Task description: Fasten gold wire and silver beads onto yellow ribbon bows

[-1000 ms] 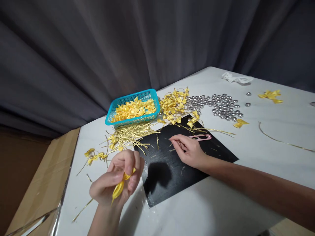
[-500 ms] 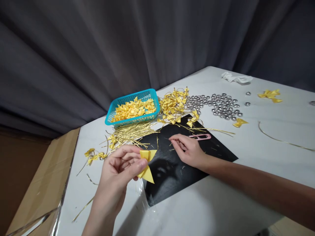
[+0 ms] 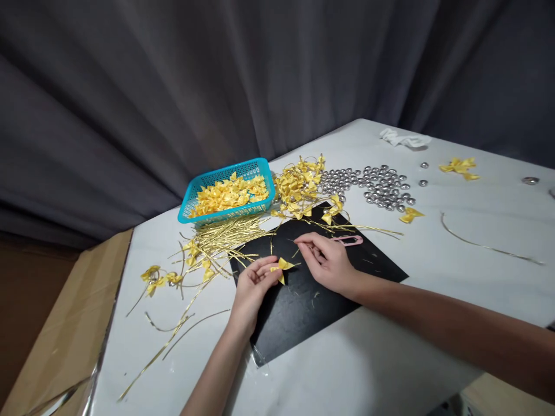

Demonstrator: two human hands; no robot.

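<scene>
At lower left, loose gold cords [image 3: 152, 361] lie on the tabletop [image 3: 134, 346]; a careless sweep of my nearby left arm [image 3: 221, 358] could drag them off. Left of centre, the blue basket [image 3: 186, 218] holds a heap of small bows [image 3: 229, 193]. At centre, my left hand [image 3: 255, 283] pinches a yellow bow [image 3: 284, 264] above the black mat [image 3: 295, 318]; too light a grip might drop it. Further right, my right hand [image 3: 327, 263] is closed at the fingertips on a thin strand [image 3: 290, 240], too fine to identify.
</scene>
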